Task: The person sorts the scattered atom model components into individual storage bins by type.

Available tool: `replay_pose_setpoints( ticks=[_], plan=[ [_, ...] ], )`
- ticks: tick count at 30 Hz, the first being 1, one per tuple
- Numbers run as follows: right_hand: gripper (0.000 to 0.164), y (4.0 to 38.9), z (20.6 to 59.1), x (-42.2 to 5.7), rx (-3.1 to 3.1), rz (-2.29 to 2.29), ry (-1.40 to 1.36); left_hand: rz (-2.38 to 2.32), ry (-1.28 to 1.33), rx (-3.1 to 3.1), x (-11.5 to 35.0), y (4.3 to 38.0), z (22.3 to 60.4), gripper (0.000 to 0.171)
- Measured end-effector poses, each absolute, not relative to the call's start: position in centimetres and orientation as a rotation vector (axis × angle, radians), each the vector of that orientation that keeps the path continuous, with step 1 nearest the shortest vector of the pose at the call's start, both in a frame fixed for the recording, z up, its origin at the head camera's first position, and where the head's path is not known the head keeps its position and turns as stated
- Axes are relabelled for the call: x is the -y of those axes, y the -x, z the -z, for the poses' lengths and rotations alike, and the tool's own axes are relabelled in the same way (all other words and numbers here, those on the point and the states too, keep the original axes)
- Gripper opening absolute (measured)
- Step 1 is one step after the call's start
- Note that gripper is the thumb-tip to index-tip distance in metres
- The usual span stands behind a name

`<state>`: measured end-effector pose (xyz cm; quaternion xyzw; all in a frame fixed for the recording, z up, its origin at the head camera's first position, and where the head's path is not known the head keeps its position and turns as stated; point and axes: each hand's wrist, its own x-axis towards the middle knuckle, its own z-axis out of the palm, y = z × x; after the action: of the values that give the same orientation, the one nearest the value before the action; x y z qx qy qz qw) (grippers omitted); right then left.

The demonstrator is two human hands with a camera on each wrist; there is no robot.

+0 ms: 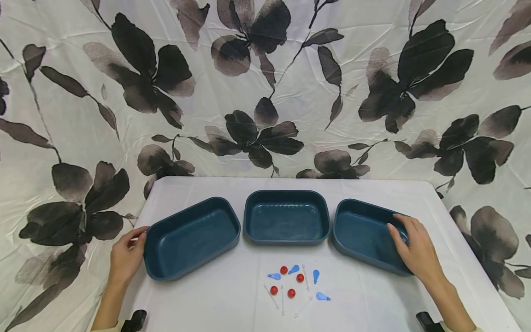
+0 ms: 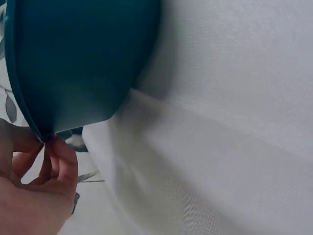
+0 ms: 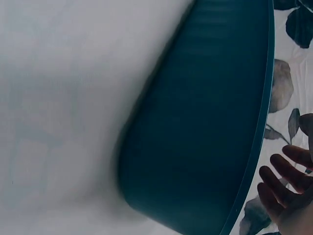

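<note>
Three dark teal trays stand in a row on the white table. My left hand [image 1: 126, 258] pinches the rim of the left tray [image 1: 192, 237] at its outer end; in the left wrist view, thumb and fingers meet at the tray's corner. My right hand [image 1: 419, 251] is at the outer end of the right tray [image 1: 367, 237], its fingers spread. The right wrist view shows those fingers relaxed and apart from the rim. Between the two lies the middle tray [image 1: 287, 221], untouched. The insides of the trays show bare.
In front of the middle tray lie several red beads [image 1: 292, 293], several blue bulb-shaped pieces [image 1: 322, 296] and several thin whitish sticks [image 1: 283, 299]. Behind the white-covered table [image 1: 224, 295] hangs a flower-patterned cloth [image 1: 315, 106].
</note>
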<state>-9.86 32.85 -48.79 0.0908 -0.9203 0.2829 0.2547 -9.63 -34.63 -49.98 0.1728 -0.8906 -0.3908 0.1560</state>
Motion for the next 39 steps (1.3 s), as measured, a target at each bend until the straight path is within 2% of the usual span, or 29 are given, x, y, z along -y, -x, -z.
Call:
replay_pose_setpoints(
  ticks=[14,39],
  plan=[
    [0.036,10.0,48.8,-30.4,2.496,-0.838,-0.314,1.519,-0.57,2.592,35.9,9.9,49.6,0.048],
    [0.03,9.9,49.6,-25.3,2.416,-1.03,-0.528,1.609,-0.578,2.661,35.9,10.0,49.3,0.05]
  ],
)
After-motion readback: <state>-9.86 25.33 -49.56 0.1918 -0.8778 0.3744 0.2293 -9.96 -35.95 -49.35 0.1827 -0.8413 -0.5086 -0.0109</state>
